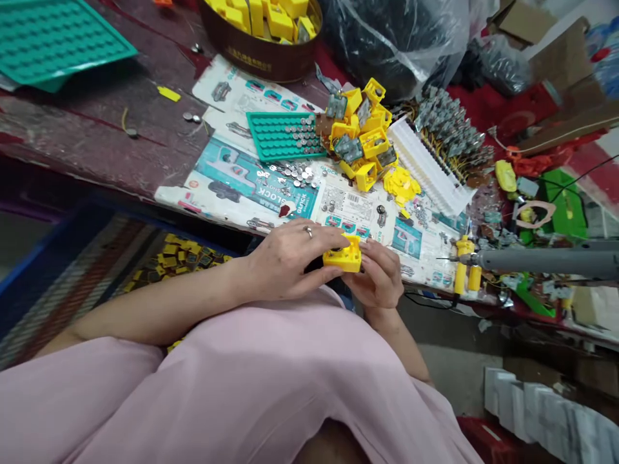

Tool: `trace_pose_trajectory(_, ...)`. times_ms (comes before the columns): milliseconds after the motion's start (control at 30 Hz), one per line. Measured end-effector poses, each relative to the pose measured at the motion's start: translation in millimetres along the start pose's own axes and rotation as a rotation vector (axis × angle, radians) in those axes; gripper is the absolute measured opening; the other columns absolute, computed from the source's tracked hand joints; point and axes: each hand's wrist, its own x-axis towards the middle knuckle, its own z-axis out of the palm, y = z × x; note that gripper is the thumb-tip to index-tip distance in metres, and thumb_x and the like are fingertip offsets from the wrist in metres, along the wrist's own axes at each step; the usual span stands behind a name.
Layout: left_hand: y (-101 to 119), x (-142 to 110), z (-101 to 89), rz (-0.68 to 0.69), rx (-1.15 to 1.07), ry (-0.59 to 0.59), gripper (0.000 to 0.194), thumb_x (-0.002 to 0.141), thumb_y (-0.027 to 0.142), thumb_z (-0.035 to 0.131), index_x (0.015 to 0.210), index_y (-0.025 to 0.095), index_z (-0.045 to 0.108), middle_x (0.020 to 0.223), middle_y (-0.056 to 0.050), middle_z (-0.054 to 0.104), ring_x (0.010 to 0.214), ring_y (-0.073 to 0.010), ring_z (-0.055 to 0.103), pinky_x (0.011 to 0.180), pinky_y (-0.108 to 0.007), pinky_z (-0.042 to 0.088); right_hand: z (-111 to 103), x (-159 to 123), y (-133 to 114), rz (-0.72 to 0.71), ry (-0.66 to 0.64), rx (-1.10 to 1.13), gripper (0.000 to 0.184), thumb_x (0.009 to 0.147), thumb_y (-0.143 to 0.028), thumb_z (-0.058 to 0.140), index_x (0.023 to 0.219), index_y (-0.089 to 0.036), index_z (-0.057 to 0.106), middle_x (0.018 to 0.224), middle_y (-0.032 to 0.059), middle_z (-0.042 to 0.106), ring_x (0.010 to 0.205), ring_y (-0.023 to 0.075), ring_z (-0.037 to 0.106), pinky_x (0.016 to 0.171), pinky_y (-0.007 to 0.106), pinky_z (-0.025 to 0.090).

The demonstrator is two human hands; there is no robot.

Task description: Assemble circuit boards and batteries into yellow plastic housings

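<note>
Left fingers (pixel 323 241) and right fingers (pixel 380 261) clamp a small, boxy, yellow plastic housing (pixel 344 260) between them — beyond them, on a dark-red desk (pixel 159 158), lies a heap of similar yellow plastic housings (pixel 374 143).

From where I stand, the word I can make out is GLOCK, printed on the cardboard sheet (pixel 217 171) spread over the counter (pixel 145 122): large and white on its blue panel, again sideways at that panel's right end, and once more in teal on the white part. Near that, a barcode (pixel 360 202) sits among lines too small to read. The round tin (pixel 256 60) carries gold Chinese characters, apparently ending in 有限公司.
</note>
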Motion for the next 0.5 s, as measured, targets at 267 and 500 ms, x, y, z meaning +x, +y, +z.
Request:
trace_pose_trajectory(267, -4.0, -4.0, -3.6, -0.034, -0.036, -0.061, 0.021, 0.082, 0.03, 0.07, 0.102, 0.024, 0.075, 0.126, -0.012, 0.071, 0.118, -0.0293, 0.067, 0.104, -0.042, 0.045, -5.8, -4.2, -0.7, 0.001, -0.053, 0.072, 0.032, 0.084, -0.028, 0.073, 0.113, -0.022, 0.059, 0.097, 0.0062, 0.075, 0.097, 0.0201, 0.072, 0.08, 0.036, 0.067)
trace_pose_trajectory(500, -3.9, -6.9, -2.7, -0.045, -0.073, -0.05, 0.018, 0.082, 0.028, 0.07, 0.099, 0.025, 0.075, 0.124, -0.011, 0.072, 0.117, -0.0287, 0.067, 0.102, -0.041, 0.047, -8.1, -6.7, -2.4, -0.015, -0.081, 0.097, 0.031, 0.086, -0.027, 0.071, 0.114, -0.023, 0.059, 0.103, 0.0064, 0.074, 0.103, 0.0191, 0.07, 0.084, 0.035, 0.065)
